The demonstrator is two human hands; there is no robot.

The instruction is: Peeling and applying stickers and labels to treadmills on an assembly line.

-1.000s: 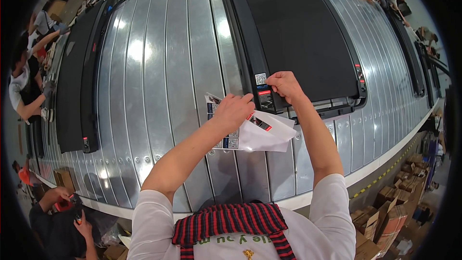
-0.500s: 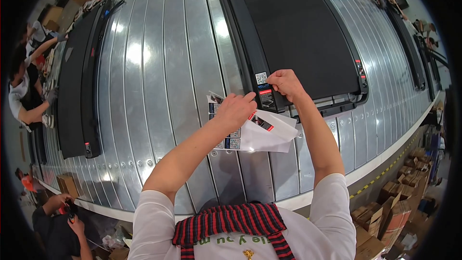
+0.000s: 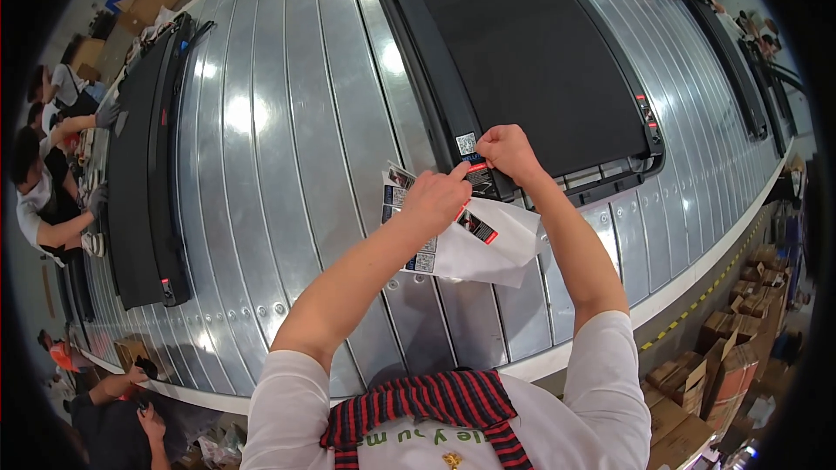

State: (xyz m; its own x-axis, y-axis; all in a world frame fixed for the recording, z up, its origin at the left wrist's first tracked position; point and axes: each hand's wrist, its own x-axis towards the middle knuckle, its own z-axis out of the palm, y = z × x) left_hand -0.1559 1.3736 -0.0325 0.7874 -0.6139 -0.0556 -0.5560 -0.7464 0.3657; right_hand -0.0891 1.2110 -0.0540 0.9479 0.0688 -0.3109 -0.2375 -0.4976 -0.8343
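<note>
A treadmill deck with a black belt point(image 3: 531, 52) lies ahead of me, bordered on its left by a black side rail point(image 3: 428, 57). Near the rail's close end is a label with a black-and-white square code point(image 3: 466, 143). My right hand point(image 3: 509, 153) pinches at this label's right edge with thumb and forefinger. Just below it, my left hand point(image 3: 435, 200) stretches its forefinger onto the label's lower part. White sticker sheets point(image 3: 503, 248) stay gripped under that hand's other fingers. A red-and-black sticker point(image 3: 477, 225) shows on them.
The deck rests on a ribbed metal table point(image 3: 287, 148). Another black deck point(image 3: 139, 165) lies at the left, where a gloved person point(image 3: 52, 174) works. More black rails point(image 3: 727, 70) are at the far right. Cardboard boxes point(image 3: 723, 374) stand beyond the table's near right edge.
My left hand has moved up and right, its forefinger now reaching the label. My right hand has shifted slightly left. The sticker sheets have moved with my left hand.
</note>
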